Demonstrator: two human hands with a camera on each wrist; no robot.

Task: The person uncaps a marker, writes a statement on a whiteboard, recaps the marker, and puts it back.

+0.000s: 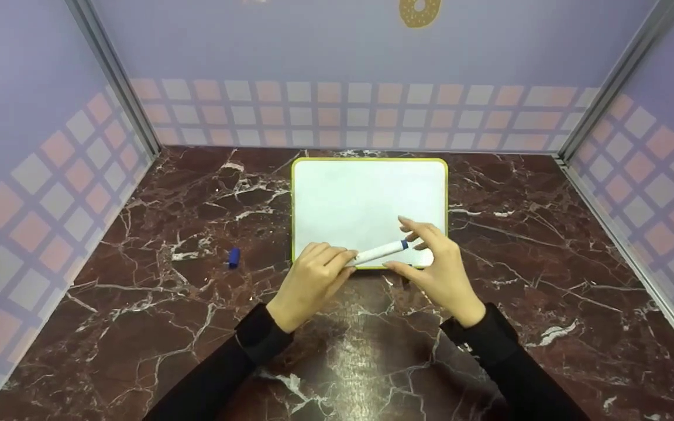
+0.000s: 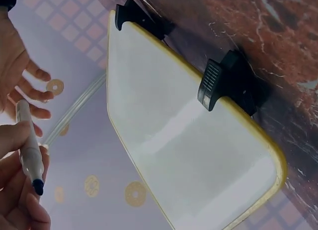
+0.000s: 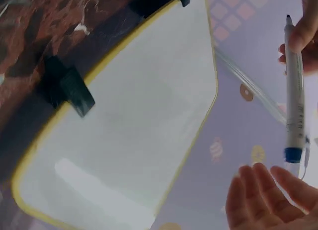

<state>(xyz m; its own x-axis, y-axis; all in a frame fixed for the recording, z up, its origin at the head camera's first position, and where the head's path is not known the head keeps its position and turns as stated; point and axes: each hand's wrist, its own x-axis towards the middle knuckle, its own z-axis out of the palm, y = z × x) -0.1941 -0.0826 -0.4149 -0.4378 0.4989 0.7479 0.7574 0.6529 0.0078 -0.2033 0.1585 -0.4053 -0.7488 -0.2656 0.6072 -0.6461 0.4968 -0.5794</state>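
Observation:
My left hand [image 1: 313, 272] pinches a white whiteboard marker [image 1: 379, 252] near its uncapped writing end, whose dark blue tip shows in both wrist views. The marker's blue rear end points toward my right hand [image 1: 439, 260]. That hand holds nothing, its fingers spread and bent around the space by the blue end, as the right wrist view shows with its fingertips [image 3: 258, 173] just below that end. A blue cap [image 1: 234, 258] lies on the table, left of my left hand. Behind both hands stands a whiteboard [image 1: 366, 199] with a yellow rim.
Two black clips, a nearer clip [image 2: 218, 83] and a farther clip [image 2: 136, 19], grip the whiteboard's lower edge. The table [image 1: 155, 327] is dark red marble with white veins. Lilac panels [image 1: 348, 52] with pink and white squares enclose its back and sides.

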